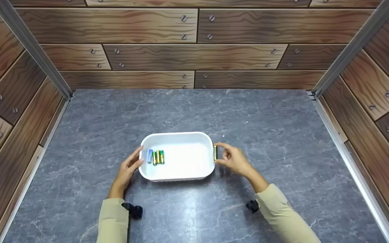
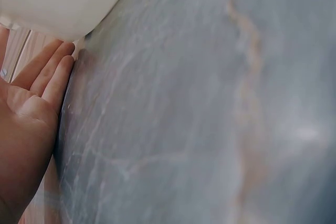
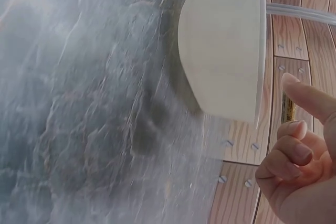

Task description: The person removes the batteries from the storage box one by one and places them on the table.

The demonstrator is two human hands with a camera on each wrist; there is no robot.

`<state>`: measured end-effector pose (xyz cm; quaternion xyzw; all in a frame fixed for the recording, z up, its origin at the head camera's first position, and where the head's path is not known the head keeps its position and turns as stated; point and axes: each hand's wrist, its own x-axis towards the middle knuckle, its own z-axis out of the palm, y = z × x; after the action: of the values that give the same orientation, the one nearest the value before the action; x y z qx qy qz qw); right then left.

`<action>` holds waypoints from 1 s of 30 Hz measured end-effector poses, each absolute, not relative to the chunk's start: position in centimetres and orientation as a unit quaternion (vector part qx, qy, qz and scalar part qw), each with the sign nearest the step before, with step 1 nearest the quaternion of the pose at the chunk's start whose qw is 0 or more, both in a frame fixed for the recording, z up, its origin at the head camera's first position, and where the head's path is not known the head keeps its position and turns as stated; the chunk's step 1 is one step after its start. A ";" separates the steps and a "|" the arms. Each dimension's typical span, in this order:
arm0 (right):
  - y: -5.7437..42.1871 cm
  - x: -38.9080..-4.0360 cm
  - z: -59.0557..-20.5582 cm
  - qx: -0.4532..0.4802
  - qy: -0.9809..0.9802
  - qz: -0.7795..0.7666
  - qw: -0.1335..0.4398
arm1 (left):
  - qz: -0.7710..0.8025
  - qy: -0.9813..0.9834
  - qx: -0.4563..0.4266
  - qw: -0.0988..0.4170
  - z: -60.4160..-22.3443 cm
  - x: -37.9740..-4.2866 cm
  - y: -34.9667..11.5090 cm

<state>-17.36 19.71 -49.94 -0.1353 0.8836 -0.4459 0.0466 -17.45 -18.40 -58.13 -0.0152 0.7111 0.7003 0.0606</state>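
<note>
A white plastic bin [image 1: 181, 168] sits between the two hands. At its left end lie a blue battery [image 1: 150, 156] and three green-and-gold batteries [image 1: 158, 157], side by side. My left hand [image 1: 128, 170] touches the bin's left side, its fingers stretched out straight along the wall in the left wrist view. With thumb and finger my right hand [image 1: 235, 161] pinches a gold-and-dark battery [image 1: 215, 153] by its two ends, upright in the head view and right beside the bin's right rim. The other right fingers are curled in toward the palm in the right wrist view.
The bin stands on a grey marbled tabletop [image 1: 181, 111]. Wood-patterned panels [image 1: 194, 56] enclose it at the back and both sides, with metal posts [image 1: 34, 47] in the corners. Tiny white specks [image 1: 223, 136] lie behind the right hand.
</note>
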 end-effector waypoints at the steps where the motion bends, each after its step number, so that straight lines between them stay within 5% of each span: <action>1: 19.9 -17.4 -50.0 -0.135 0.884 -0.445 0.044 | 0.701 0.710 -0.014 0.061 -58.1 -17.5 -18.4; 30: 22.0 -18.3 -53.1 -0.105 0.903 -0.409 0.078 | 0.703 0.708 -0.009 0.062 -58.1 -17.6 -18.4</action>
<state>-18.33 22.02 -53.14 -0.1045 0.9034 -0.4086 0.0777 -17.61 -18.40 -58.15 -0.0087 0.7084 0.7031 0.0615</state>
